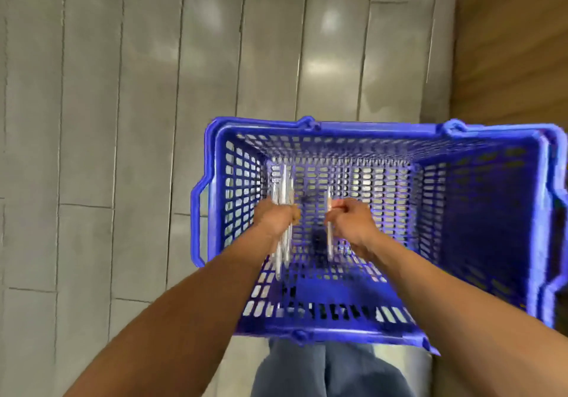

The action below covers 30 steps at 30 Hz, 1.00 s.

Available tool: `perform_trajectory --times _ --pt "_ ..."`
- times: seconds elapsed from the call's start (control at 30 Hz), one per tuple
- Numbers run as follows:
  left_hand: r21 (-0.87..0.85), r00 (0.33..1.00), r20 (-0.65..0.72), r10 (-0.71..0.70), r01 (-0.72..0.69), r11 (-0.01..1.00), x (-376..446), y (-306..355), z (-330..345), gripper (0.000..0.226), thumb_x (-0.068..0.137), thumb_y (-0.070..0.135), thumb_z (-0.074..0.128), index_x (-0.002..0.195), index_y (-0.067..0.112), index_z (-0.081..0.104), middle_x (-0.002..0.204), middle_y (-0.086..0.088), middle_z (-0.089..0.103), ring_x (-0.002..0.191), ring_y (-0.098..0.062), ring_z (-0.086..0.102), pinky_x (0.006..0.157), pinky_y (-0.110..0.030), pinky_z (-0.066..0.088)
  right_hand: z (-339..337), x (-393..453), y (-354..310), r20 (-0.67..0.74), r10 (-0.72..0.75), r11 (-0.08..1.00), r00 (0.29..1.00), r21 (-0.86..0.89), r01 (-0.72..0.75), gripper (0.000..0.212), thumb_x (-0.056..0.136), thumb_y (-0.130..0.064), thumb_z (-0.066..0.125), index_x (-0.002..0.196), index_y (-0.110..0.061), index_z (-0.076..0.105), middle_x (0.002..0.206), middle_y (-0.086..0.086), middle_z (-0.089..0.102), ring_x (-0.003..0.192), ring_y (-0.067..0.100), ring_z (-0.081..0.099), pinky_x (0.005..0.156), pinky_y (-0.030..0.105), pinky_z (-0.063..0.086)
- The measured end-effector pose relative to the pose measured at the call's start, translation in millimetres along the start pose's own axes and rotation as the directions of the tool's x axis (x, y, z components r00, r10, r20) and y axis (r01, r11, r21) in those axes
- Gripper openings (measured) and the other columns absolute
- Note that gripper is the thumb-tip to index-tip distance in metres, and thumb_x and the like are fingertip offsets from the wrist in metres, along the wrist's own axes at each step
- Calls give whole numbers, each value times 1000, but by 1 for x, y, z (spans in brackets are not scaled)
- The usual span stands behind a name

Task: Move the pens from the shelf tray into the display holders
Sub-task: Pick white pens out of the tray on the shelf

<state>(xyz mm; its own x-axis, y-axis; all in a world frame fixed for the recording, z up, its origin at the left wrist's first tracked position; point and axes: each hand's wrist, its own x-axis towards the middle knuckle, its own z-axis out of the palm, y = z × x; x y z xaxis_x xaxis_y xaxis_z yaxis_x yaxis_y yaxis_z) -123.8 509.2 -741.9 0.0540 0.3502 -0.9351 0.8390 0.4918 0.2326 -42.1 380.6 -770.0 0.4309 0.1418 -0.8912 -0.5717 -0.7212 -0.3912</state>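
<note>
Evidently midway: the left hand grips a bundle of clear pens, and beside it the right hand pinches one pen, both inside a blue basket. No display holders show, so placing remains.

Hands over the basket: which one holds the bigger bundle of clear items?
The left hand grips a thicker bundle; the right hand holds a thin single piece above the blue basket.

The basket was bright blue with a lattice of slots, the floor grey planks, the panel wood-brown, the trousers blue-grey.
</note>
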Motion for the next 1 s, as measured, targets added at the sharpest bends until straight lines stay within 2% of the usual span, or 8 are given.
perform_trajectory --times 0.1,0.27,0.33,0.47,0.63,0.7,0.87,1.0 --pt "118 998 -61 30 -23 993 49 -6 18 53 80 -1 66 130 -7 50 124 -17 56 110 -27 57 96 -34 50 26 45 14 -7 -3 1000 1000 23 3 19 85 3 60 102 -6 63 75 6 60 62 17 53 61 32 47" --pt "209 990 -90 111 -90 974 97 -8 28 53 78 6 70 130 1 57 108 -13 68 86 -25 63 68 -33 55 58 84 15 -76 -36 998 997 54 40 17 82 0 69 95 -11 64 74 4 63 63 17 58 61 32 53" --pt "195 988 -95 119 -98 976 107 -5 29 63 79 4 69 139 5 48 114 -12 65 94 -28 65 78 -38 58 62 91 10 -111 -52 997 993 56 59 17 83 0 69 95 -12 64 80 4 65 72 19 61 69 33 55" --pt "160 982 -143 121 -97 982 112 5 36 74 80 0 69 146 10 38 124 -12 63 100 -33 68 80 -38 60 69 100 -6 -155 -150 989 976 -13 149 18 86 5 61 100 -5 65 74 -2 58 64 13 54 56 19 46" --pt "197 968 -175 179 -144 970 112 2 38 72 82 1 66 147 10 36 131 -17 59 114 -37 63 92 -49 55 71 102 -16 -79 -133 990 988 -65 128 26 88 5 60 108 -11 59 92 -1 60 87 17 59 86 31 54" --pt "287 950 -194 246 -185 940 111 -1 36 59 81 8 72 135 4 47 129 -18 57 114 -36 60 95 -46 53 70 101 -15 -68 -126 990 990 -68 121 26 88 6 60 103 -15 56 86 -5 58 83 15 57 82 29 54" --pt "391 944 -193 267 -176 904 106 -6 31 83 84 20 78 148 1 31 146 -16 43 133 -30 47 109 -38 43 64 100 -10 -43 -108 992 993 -68 105 30 88 6 61 110 -14 58 86 -7 59 67 5 55 54 16 48" --pt "414 946 -186 264 -168 895 99 -6 28 88 84 19 78 152 4 24 153 -15 35 136 -32 43 109 -40 44 56 95 -10 14 -84 990 996 -112 85 31 90 -1 61 117 -16 57 93 -4 61 68 7 57 55 20 49"
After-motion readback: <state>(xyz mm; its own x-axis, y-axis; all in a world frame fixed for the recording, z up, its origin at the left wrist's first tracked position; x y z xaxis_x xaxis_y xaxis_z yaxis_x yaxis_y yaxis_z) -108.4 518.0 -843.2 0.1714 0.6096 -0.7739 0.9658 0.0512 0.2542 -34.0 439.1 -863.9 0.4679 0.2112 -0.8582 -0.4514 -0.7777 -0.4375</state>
